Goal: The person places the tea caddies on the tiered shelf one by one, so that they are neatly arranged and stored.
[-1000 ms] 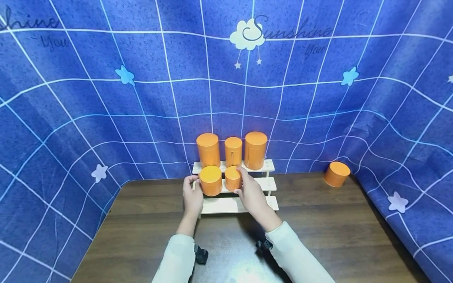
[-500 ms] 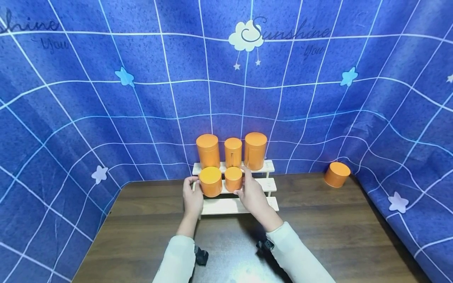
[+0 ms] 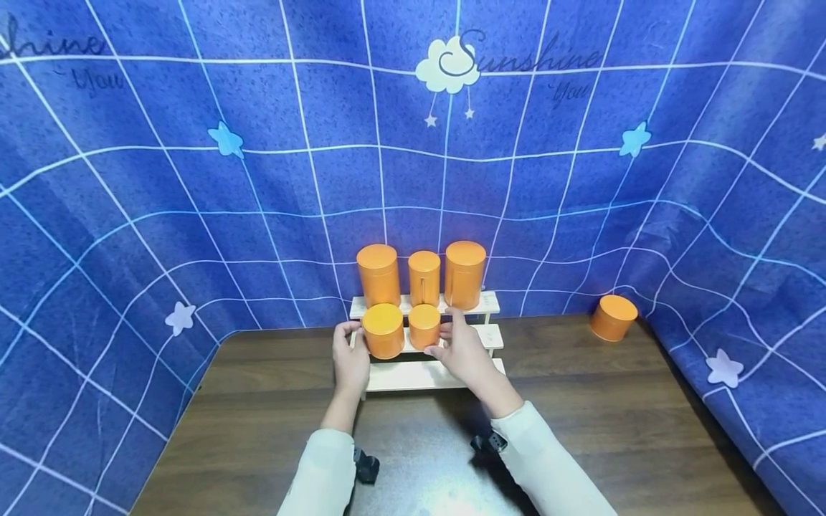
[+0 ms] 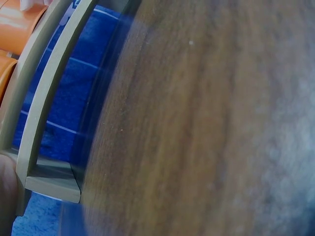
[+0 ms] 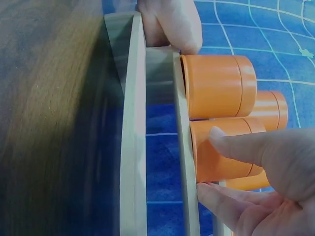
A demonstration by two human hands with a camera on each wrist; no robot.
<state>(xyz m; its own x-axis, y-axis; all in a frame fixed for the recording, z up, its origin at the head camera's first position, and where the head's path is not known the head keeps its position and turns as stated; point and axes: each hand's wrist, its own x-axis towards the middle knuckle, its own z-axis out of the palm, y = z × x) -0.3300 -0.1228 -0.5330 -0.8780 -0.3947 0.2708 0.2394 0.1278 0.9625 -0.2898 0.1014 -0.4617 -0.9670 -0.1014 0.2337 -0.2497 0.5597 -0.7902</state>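
Note:
A three-tier wooden stand [image 3: 413, 376] holds orange lidded canisters. On its middle shelf, a wide short canister [image 3: 383, 331] stands left of a smaller canister [image 3: 424, 327]. My left hand [image 3: 351, 362] grips the stand's left end, beside the wide canister; in the left wrist view only part of a finger [image 4: 7, 187] shows. My right hand [image 3: 466, 352] is around the right side of the smaller canister, fingers loosely spread. In the right wrist view, its thumb [image 5: 236, 145] overlaps the front of that canister, and the other fingers lie along its side.
On the top shelf stand a tall canister [image 3: 379, 276], a narrower canister [image 3: 424, 277] and another tall canister [image 3: 464, 274]. A further short canister [image 3: 614, 318] sits on the wooden table [image 3: 271, 416] at the right. Blue patterned cloth [image 3: 258, 179] hangs behind and at both sides.
My right hand has shifted slightly right, and its fingers have loosened from the smaller canister, which stays on the middle shelf. The left hand has kept its place.

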